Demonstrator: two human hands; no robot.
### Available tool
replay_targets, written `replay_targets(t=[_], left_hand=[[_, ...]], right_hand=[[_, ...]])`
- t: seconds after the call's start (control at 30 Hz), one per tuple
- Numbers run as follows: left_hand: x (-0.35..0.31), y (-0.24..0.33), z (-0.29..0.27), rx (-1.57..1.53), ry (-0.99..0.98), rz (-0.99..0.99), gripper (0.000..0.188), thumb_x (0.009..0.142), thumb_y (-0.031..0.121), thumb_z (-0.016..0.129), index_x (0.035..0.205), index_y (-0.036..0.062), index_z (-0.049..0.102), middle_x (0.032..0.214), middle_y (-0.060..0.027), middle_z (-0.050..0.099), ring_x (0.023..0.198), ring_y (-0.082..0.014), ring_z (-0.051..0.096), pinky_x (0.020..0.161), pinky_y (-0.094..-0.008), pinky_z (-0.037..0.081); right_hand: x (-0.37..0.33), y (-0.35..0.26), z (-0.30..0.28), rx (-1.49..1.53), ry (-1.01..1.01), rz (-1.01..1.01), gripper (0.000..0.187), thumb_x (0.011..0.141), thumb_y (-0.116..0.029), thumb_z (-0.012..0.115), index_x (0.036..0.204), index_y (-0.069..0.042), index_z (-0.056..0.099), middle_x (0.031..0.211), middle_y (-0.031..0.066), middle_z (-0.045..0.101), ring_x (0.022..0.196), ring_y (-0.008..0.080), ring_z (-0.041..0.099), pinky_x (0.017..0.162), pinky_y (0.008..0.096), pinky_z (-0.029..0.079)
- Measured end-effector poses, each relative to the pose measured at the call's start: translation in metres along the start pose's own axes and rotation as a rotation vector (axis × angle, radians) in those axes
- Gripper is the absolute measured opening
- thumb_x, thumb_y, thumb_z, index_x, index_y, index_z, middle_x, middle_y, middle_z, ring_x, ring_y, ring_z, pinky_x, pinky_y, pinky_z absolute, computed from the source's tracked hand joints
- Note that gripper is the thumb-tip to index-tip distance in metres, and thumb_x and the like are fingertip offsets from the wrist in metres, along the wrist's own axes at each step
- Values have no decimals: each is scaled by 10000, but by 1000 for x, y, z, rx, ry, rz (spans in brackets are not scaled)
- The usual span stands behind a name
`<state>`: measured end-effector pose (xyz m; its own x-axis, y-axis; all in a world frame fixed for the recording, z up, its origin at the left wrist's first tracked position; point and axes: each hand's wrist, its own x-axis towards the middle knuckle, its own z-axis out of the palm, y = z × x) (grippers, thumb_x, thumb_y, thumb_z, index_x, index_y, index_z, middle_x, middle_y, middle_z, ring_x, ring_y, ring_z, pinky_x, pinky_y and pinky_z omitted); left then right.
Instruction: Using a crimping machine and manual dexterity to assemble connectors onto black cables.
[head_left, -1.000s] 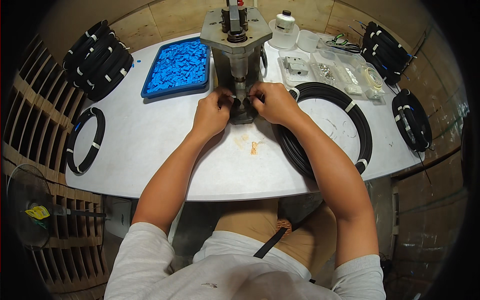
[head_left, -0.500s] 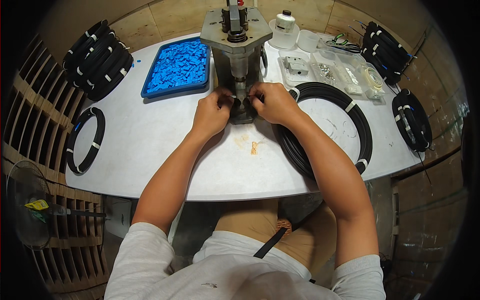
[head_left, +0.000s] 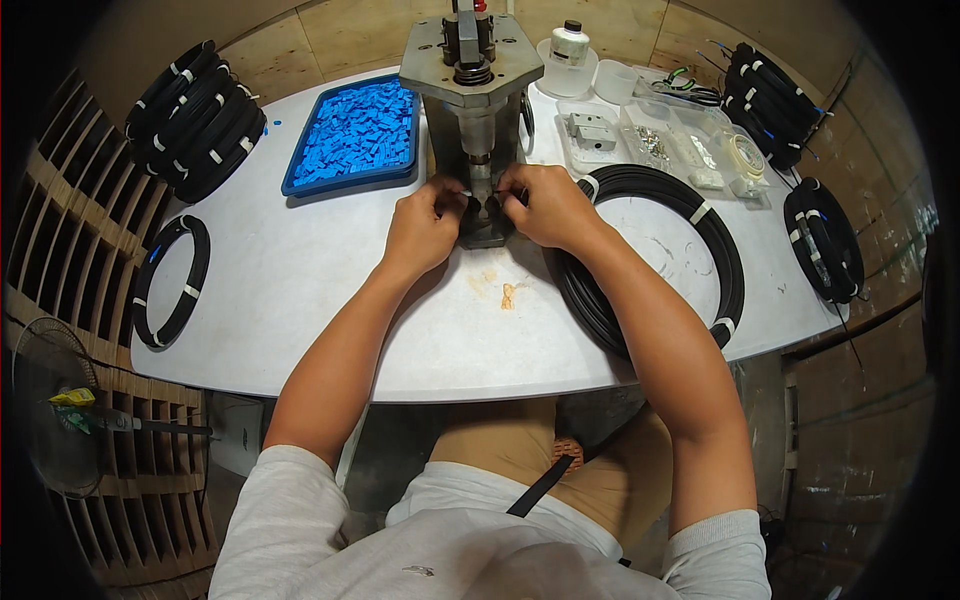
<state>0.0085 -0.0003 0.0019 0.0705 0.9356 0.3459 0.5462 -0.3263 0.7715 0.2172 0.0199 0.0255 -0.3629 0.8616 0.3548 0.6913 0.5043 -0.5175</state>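
A grey metal bench press (head_left: 472,85) stands at the far middle of the table, its ram coming down onto a small die at the base (head_left: 484,238). My left hand (head_left: 424,222) is closed in a pinch at the left of the die, a tiny pale tip showing at its fingertips. From the other side my right hand (head_left: 550,207) pinches something thin and dark close to the die. What each hand holds is too small to name. Under my right forearm lies a large coil of black cable (head_left: 730,262), bound with white tape.
A dark blue tray (head_left: 291,186) full of small blue pieces stands left of the press. More black coils (head_left: 200,125) are stacked at the far left, and others (head_left: 822,240) stand at the right. Clear plastic boxes (head_left: 650,150) of small parts and a white bottle (head_left: 571,45) are at the back right.
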Motion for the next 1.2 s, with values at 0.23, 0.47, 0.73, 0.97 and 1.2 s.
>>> replay_targets(t=[0.23, 0.47, 0.73, 0.97, 1.2], left_hand=[[0, -3, 1, -31, 14, 23, 219, 917, 98, 645, 1094, -21, 693, 919, -174, 751, 835, -217, 723, 793, -335, 547], [0, -1, 1, 1, 6, -3, 217, 918, 103, 655, 1097, -14, 691, 920, -170, 751, 832, -218, 719, 789, -334, 546], [0, -5, 2, -9, 21, 13, 225, 921, 108, 664, 1107, -16, 690, 937, -170, 756, 860, -233, 732, 802, -343, 552], [0, 0, 1, 3, 11, -2, 242, 919, 124, 672, 1112, -23, 690, 945, -181, 755, 867, -246, 735, 809, -351, 552], [-1, -1, 1, -7, 22, 12, 246, 926, 136, 668, 1112, -23, 693, 939, -188, 753, 857, -253, 732, 802, -355, 550]], right_hand=[[-1, -1, 0, 21, 8, 6, 237, 821, -112, 658, 1009, 16, 724, 903, 210, 744, 854, 355, 732, 801, 401, 573], [-1, -1, 0, 19, 5, 4, 243, 821, -113, 662, 1016, 17, 725, 912, 212, 745, 861, 355, 734, 804, 398, 575], [-1, 0, 0, 17, 4, 3, 239, 824, -112, 667, 1019, 16, 723, 913, 211, 745, 861, 355, 733, 806, 398, 574], [-1, -2, -2, 13, -8, 20, 240, 828, -111, 665, 1024, 16, 721, 918, 209, 747, 862, 350, 735, 804, 396, 574], [-1, -2, -1, 16, -7, 20, 237, 827, -106, 663, 1023, 14, 724, 921, 210, 747, 864, 350, 734, 805, 393, 574]])
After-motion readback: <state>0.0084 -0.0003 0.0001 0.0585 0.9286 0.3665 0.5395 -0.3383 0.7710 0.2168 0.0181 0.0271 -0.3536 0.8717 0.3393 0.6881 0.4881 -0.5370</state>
